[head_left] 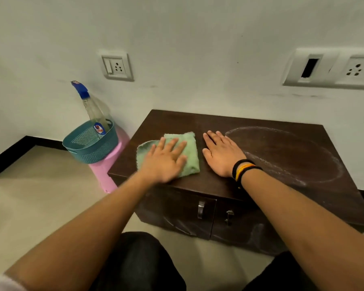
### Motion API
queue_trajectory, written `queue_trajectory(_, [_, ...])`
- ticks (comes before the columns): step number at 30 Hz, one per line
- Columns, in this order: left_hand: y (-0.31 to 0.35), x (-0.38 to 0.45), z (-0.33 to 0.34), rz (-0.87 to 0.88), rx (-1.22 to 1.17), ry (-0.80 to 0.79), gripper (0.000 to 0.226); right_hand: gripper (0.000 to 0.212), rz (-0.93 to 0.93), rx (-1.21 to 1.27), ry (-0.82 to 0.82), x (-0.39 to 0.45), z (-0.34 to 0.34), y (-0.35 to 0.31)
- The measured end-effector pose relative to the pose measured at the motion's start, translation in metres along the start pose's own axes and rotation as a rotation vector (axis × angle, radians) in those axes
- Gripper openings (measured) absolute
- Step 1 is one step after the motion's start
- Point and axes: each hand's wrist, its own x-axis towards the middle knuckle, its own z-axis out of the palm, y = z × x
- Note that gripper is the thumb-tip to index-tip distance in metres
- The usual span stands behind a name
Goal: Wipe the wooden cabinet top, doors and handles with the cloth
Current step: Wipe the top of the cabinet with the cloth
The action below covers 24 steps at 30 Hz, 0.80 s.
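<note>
A low dark wooden cabinet (286, 122) stands against the wall, its top marked on the right by a pale dusty ring (315, 177). A folded green cloth (190, 152) lies on the left part of the top. My left hand (165, 160) rests flat on the cloth, fingers spread, pressing it down. My right hand (221, 153) lies flat and bare on the wood just right of the cloth, black and orange bands on its wrist. Below the front edge are two doors with metal handles, the left handle (201, 210) and the right handle (229, 217).
Left of the cabinet, a teal basket (97, 152) holding a spray bottle (93, 108) sits on a pink stool (105, 177). Wall sockets sit above, one (117, 66) at left and a panel (332, 69) at right. My knees (139, 261) are in front on the tiled floor.
</note>
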Motion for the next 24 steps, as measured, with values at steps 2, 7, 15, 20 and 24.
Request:
queue_trajectory(2, [-0.025,0.004,-0.008,-0.127,-0.006,-0.028,0.06,0.062,-0.008,-0.002,-0.02,-0.008,-0.002,0.004])
queue_trajectory(7, [0.007,-0.018,0.01,0.071,0.054,-0.009,0.062,0.059,-0.024,-0.018,-0.021,-0.013,-0.002,0.009])
queue_trajectory(15, [0.009,-0.019,0.011,0.061,0.067,-0.04,0.062,0.059,0.013,-0.019,-0.038,-0.019,-0.011,0.045])
queue_trajectory(20, [-0.006,0.04,-0.012,-0.03,0.011,-0.048,0.06,0.059,-0.007,-0.015,-0.046,-0.018,-0.01,0.053])
queue_trajectory(24, [0.032,-0.026,0.012,0.049,0.086,-0.005,0.07,0.059,0.009,-0.015,-0.015,-0.021,-0.009,0.055])
